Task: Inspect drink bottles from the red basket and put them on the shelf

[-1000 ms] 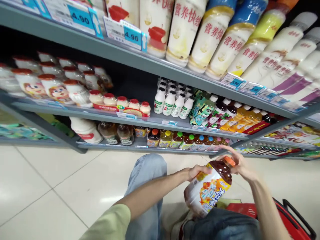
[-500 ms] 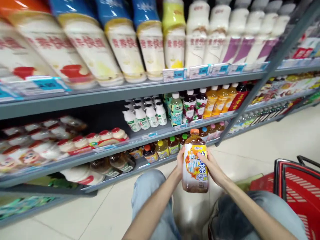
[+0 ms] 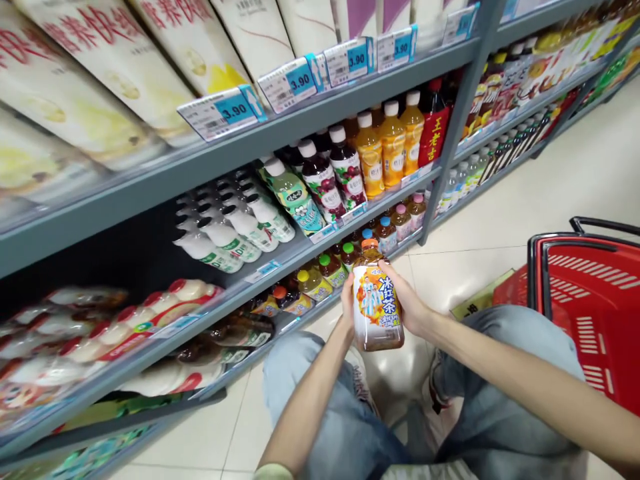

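I hold an iced tea bottle [image 3: 377,307] upright in front of me with both hands; it has an orange cap, brown drink and an orange-and-white label. My left hand [image 3: 348,308] grips its left side and my right hand [image 3: 411,305] wraps its right side. The bottle is just in front of the bottom shelf [image 3: 300,320], near a row of small bottles with coloured caps [image 3: 320,273]. My knees in blue jeans [image 3: 320,400] are below, as I crouch on the tiled floor.
Grey shelving [image 3: 210,160] runs from left to upper right, stocked with white milk-drink bottles [image 3: 235,233], juice bottles [image 3: 385,147] and blue price tags [image 3: 220,110]. A red shopping basket [image 3: 590,300] stands on the floor at my right, with a flat yellow-green card [image 3: 477,303] beside it.
The bottle went from tilted near my right knee to upright, centred and closer to the bottom shelf. My view has swung right, bringing the red basket further into sight.
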A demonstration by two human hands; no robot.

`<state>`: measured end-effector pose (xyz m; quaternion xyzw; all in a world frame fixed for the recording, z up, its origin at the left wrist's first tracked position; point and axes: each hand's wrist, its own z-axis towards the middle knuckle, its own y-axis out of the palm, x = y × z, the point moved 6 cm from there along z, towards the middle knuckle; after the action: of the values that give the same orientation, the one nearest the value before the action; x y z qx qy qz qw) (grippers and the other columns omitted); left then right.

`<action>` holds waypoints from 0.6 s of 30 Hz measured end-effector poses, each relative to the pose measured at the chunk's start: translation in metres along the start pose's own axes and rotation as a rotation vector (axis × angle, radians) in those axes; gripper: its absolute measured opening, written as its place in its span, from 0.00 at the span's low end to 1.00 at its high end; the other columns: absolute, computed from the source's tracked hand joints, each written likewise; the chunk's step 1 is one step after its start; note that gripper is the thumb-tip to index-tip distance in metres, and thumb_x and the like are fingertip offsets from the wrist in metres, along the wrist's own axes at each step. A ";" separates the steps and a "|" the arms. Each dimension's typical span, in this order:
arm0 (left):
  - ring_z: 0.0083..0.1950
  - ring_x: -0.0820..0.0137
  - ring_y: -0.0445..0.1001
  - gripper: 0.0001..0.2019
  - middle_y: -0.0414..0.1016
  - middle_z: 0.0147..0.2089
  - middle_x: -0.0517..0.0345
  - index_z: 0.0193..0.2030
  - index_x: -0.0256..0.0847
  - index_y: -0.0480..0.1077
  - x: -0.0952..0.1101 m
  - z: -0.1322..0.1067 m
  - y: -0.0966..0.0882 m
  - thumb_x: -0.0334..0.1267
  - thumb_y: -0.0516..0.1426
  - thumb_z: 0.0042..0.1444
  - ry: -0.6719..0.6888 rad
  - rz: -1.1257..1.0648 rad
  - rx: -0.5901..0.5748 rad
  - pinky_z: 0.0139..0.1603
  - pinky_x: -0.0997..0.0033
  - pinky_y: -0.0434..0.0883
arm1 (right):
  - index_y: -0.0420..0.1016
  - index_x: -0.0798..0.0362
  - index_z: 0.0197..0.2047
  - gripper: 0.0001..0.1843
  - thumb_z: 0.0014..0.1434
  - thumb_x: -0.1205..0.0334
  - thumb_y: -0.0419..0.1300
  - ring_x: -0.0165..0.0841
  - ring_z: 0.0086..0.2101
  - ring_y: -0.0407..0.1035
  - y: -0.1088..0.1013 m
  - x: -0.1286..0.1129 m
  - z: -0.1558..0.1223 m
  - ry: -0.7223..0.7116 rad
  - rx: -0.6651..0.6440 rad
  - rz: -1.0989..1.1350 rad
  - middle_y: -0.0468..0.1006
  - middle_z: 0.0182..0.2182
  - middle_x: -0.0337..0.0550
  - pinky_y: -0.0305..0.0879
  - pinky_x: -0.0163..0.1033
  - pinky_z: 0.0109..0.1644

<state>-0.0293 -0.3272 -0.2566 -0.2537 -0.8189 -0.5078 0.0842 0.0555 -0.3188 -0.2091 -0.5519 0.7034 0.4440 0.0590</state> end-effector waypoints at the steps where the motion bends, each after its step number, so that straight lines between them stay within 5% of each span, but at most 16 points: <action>1: 0.49 0.51 0.83 0.33 0.84 0.47 0.45 0.55 0.35 0.76 -0.001 0.000 0.000 0.63 0.62 0.55 0.010 0.018 0.005 0.57 0.52 0.76 | 0.75 0.54 0.41 0.21 0.60 0.43 0.69 0.40 0.38 0.81 -0.001 -0.001 -0.001 0.014 -0.003 0.006 0.84 0.35 0.47 0.78 0.43 0.45; 18: 0.51 0.52 0.82 0.30 0.84 0.45 0.47 0.49 0.34 0.77 0.009 0.001 -0.005 0.60 0.66 0.51 0.193 0.325 0.099 0.55 0.57 0.77 | 0.76 0.53 0.45 0.20 0.61 0.46 0.68 0.38 0.33 0.79 -0.012 -0.005 -0.002 -0.013 -0.028 0.050 0.83 0.32 0.44 0.77 0.42 0.41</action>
<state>-0.0393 -0.3254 -0.2571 -0.3281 -0.7792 -0.4688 0.2557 0.0688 -0.3167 -0.2117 -0.5322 0.7103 0.4585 0.0449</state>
